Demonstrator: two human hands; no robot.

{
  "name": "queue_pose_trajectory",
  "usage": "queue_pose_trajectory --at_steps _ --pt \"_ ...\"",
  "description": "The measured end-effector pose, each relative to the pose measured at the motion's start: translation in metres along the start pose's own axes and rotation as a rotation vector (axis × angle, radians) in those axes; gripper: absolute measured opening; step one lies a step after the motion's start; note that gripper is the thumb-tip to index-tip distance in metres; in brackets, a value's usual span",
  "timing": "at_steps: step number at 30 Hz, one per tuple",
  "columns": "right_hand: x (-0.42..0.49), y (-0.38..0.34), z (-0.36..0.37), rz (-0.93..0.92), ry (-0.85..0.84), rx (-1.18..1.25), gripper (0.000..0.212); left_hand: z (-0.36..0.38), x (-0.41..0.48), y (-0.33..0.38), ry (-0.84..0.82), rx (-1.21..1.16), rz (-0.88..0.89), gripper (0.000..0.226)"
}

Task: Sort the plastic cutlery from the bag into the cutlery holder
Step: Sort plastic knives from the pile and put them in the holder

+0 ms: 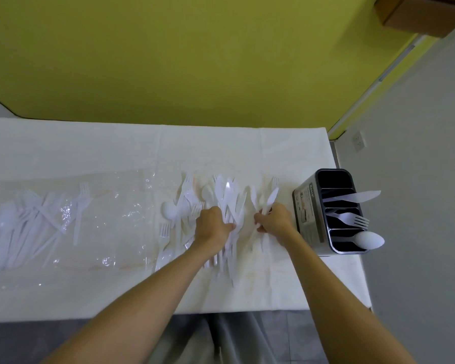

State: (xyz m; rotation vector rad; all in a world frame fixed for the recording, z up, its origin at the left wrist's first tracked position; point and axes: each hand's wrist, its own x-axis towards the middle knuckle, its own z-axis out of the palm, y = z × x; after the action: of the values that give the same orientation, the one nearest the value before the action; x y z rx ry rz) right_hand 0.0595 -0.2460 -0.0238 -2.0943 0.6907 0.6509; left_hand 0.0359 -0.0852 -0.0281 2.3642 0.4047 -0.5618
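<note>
A: Far left first. What's there?

B: Clear plastic bag (63, 219), flat on the white-covered table (116, 143). White forks, knives and spoons lie jumbled inside it, mostly toward its left end.

A: And mid-table?

B: Loose cutlery pile (221, 195), just right of the bag, with the handles mostly pointing near. One spoon bowl sits at the pile's left edge.

A: Hands?

B: Left hand (213, 224) is knuckles up on the pile, with its fingers bent down among the pieces. The fingertips are hidden, so I cannot tell whether they grip anything. Right hand (276, 219) is just right of the pile, fingers curled round the handle of a held knife (272, 197), blade pointing far. The two hands are near each other, not touching.

A: The holder?

B: Cutlery holder (329, 208) stands upright near the table's right edge, just right of the right hand and apart from it. It is a metal body with dark compartments in a far-to-near row. A stowed knife (357, 197) leans out rightward from the second compartment from the far end, a fork (352, 219) from the next one nearer, and a spoon (369, 240) from the nearest.

A: Surroundings?

B: Yellow wall (195, 61) behind the table, a wall socket (359, 141) on the grey wall to the right, and a cardboard box (418, 14) at top right.
</note>
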Motion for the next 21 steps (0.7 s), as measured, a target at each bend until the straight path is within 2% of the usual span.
queue_pose_trajectory --at_steps 3,6,11,17,19,21 --pt "-0.003 0.002 -0.002 0.003 -0.010 0.080 0.017 -0.003 0.003 -0.001 -0.027 0.021 -0.041 0.048" --pt "-0.009 0.005 -0.001 -0.023 -0.026 0.103 0.015 -0.011 0.005 -0.002 -0.108 -0.033 -0.100 0.028" --pt "-0.020 0.006 -0.003 -0.068 -0.041 0.183 0.011 -0.034 0.000 -0.010 -0.275 -0.168 -0.193 0.021" --pt "-0.039 -0.004 -0.014 -0.239 -0.039 0.259 0.007 -0.077 -0.017 -0.012 -0.602 -0.423 -0.177 0.011" --pt "-0.049 -0.013 -0.026 -0.305 -0.004 0.300 0.006 -0.091 -0.020 -0.008 -0.643 -0.521 -0.144 0.008" --pt "-0.062 -0.023 -0.046 -0.395 0.078 0.327 0.009 -0.100 -0.020 0.003 -0.644 -0.560 -0.062 0.017"
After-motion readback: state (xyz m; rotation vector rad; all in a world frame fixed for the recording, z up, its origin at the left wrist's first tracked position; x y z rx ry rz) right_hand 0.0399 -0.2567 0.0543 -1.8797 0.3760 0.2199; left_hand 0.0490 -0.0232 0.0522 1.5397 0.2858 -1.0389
